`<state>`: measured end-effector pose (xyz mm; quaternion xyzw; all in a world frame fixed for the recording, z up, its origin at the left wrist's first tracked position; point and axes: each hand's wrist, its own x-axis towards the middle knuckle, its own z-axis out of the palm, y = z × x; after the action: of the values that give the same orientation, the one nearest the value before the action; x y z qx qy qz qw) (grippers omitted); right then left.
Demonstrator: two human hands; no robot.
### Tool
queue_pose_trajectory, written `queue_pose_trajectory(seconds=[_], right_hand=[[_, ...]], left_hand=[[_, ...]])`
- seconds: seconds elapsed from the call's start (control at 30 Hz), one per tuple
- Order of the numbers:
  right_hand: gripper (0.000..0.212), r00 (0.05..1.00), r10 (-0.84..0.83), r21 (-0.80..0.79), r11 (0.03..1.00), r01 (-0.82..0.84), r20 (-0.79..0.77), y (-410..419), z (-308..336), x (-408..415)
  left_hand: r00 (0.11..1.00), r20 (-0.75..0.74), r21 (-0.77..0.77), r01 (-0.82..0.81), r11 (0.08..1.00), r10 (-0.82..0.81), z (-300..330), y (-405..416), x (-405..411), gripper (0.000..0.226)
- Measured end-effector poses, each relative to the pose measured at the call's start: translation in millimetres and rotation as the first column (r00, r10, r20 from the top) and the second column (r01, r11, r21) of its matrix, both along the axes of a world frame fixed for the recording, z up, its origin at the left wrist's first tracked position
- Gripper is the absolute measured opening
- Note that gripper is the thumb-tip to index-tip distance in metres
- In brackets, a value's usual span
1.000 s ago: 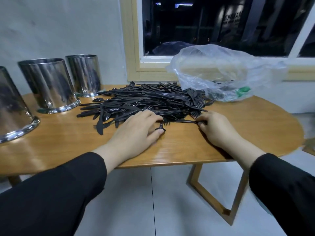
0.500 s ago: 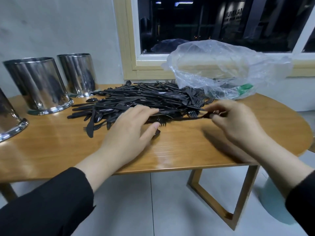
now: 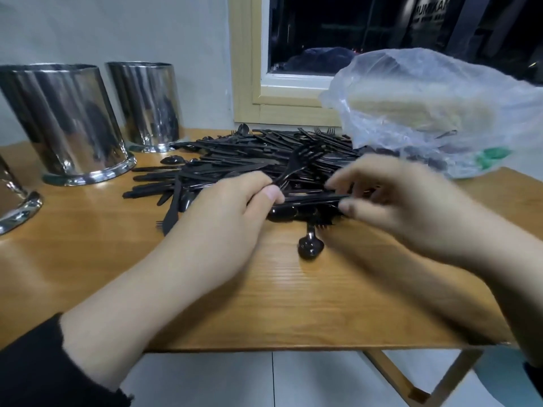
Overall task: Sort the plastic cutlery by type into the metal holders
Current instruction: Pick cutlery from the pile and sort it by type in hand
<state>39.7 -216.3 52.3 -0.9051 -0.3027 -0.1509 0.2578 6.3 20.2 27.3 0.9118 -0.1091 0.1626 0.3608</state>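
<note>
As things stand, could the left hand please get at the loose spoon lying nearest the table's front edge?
Probably yes: the spoon lies alone on bare table, just right of the left hand, with nothing over it. But that hand already pinches a fork, so it would need to let go first.

Wooden table (image 3: 88, 259) bears cutlery pile (image 3: 249, 154), steel holders (image 3: 64, 121) (three), bag (image 3: 435, 113).

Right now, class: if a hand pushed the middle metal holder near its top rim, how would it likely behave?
The middle metal holder would probably slide rather than tip: it widens to a flared base on the table. Its polished wall looks slippery to grip. It appears thin-walled, so likely light for its size.
</note>
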Motion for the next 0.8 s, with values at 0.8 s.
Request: queue_pose_trajectory(seconds=[0.8], right_hand=[[0.026,0.927,0.321,0.847,0.532,-0.007,-0.193,46,39,16]], left_hand=[[0.999,-0.031,-0.498,0.003,0.867,-0.021,-4,-1,18,0.03]])
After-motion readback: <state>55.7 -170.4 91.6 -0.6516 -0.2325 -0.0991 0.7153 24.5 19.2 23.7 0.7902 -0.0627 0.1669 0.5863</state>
